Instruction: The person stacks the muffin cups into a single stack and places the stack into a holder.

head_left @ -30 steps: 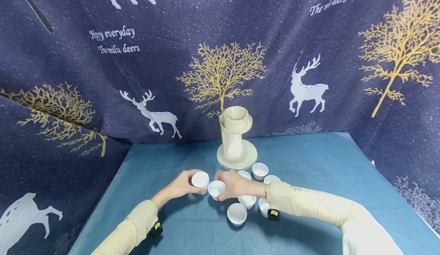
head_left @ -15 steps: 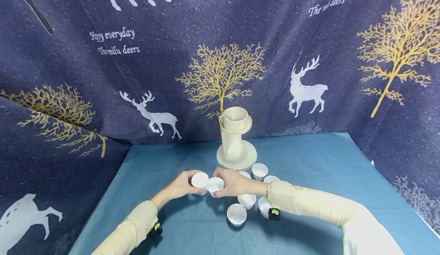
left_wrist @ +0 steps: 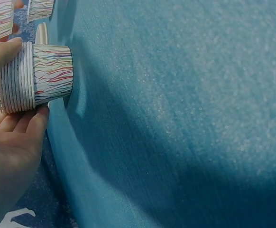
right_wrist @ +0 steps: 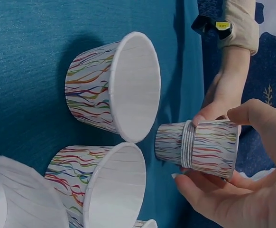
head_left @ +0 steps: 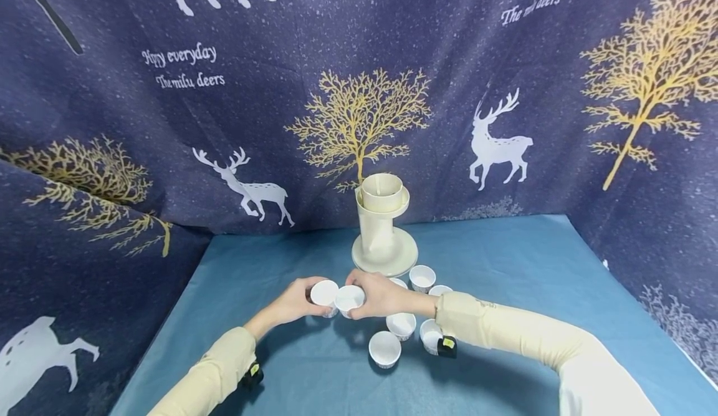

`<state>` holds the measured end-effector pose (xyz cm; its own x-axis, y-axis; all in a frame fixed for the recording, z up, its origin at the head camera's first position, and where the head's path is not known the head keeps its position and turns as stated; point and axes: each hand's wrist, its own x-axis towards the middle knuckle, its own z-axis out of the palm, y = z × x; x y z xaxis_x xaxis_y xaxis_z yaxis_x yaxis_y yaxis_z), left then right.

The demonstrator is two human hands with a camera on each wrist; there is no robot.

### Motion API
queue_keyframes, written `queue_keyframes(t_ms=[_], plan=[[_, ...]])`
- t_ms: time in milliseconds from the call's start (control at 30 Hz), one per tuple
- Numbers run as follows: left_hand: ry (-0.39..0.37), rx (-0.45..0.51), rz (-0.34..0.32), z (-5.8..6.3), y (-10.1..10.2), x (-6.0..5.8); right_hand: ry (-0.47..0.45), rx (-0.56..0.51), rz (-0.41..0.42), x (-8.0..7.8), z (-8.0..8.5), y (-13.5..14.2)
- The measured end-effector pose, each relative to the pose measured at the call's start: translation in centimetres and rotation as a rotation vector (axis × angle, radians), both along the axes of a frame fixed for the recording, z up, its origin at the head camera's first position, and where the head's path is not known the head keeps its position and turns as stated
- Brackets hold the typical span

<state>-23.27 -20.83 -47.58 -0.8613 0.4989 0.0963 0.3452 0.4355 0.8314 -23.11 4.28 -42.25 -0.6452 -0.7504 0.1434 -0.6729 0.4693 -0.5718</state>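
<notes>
My left hand (head_left: 296, 301) grips a nested stack of white paper cups (left_wrist: 33, 78) with wavy coloured lines, tipped on its side in the left wrist view. Several rims show bunched together. In my right hand (head_left: 377, 294) a single-looking paper cup (head_left: 350, 300) of the same pattern is pinched between thumb and fingers. This cup sits right beside the stack in the head view and overlaps it in the right wrist view; whether they touch, I cannot tell. Close to my right hand, several more paper cups (head_left: 384, 349) stand mouth up on the blue cloth.
A cream stand (head_left: 377, 235) with a round base and a cylindrical cup-like top (head_left: 382, 193) rises behind the hands. Blue cloth (head_left: 269, 366) covers the table. A dark curtain (head_left: 258, 104) printed with deer and trees hangs at the back and sides.
My right hand has shifted slightly up and left, bringing its paper cup closer against the stack. The left hand stays almost still, and the standing cups keep their places.
</notes>
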Motion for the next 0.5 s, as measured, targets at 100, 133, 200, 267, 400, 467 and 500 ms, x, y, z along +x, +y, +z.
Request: queue_keyframes(t_ms=[100, 133, 200, 267, 400, 467, 500], plan=[[-0.008, 0.010, -0.004, -0.11, -0.03, 0.05, -0.014, -0.018, 0.009, -0.08, -0.18, 0.02], [-0.011, 0.014, -0.004, -0.15, -0.04, 0.05, -0.019, -0.022, 0.008, -0.11, -0.23, 0.02], [-0.020, 0.023, -0.006, -0.16, -0.04, 0.05, -0.034, -0.035, 0.011, -0.21, -0.29, 0.00], [-0.024, 0.026, -0.005, -0.10, -0.05, 0.06, -0.046, -0.053, 0.013, -0.30, -0.29, -0.04], [-0.014, 0.006, 0.003, 0.16, 0.04, 0.13, -0.071, -0.082, 0.007, -0.46, -0.16, -0.10], [-0.003, -0.020, 0.013, 0.36, 0.18, 0.22, -0.088, -0.087, -0.002, -0.48, -0.09, -0.09], [0.004, -0.031, 0.017, 0.46, 0.26, 0.29, -0.096, -0.089, -0.006, -0.49, -0.06, -0.07]])
